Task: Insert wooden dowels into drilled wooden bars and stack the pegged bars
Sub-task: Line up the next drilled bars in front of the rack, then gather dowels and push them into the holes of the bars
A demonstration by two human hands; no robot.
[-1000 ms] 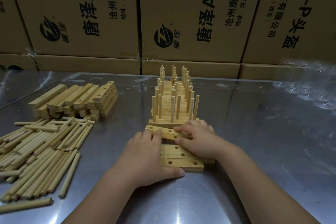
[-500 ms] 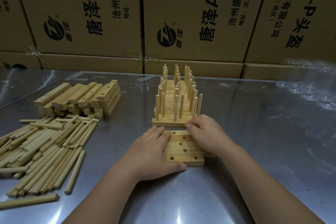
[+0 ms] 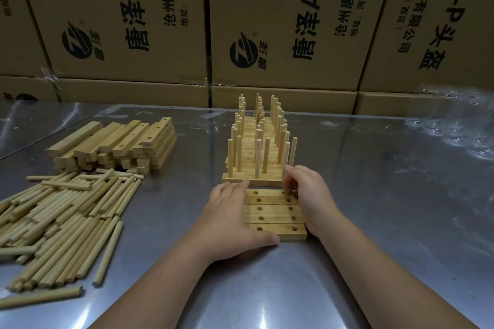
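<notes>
Several drilled wooden bars (image 3: 272, 215) lie side by side flat on the metal table, holes up. My left hand (image 3: 230, 218) lies flat against their left ends, thumb along the near bar's front edge. My right hand (image 3: 307, 197) rests on their right ends, its fingertips bent down onto the far bar. Just behind them stands the row of pegged bars (image 3: 256, 157) with upright dowels. A heap of loose dowels (image 3: 61, 219) lies at the left.
A stack of undrilled-looking and drilled bars (image 3: 117, 143) sits at the back left. Cardboard boxes (image 3: 267, 21) wall off the rear. Crinkled clear plastic (image 3: 459, 125) lies at the right. One stray dowel (image 3: 40, 298) lies near the front left edge.
The far bar that lay askew a second ago now lies squared up with the others. Both hands have closed in on the ends of the group.
</notes>
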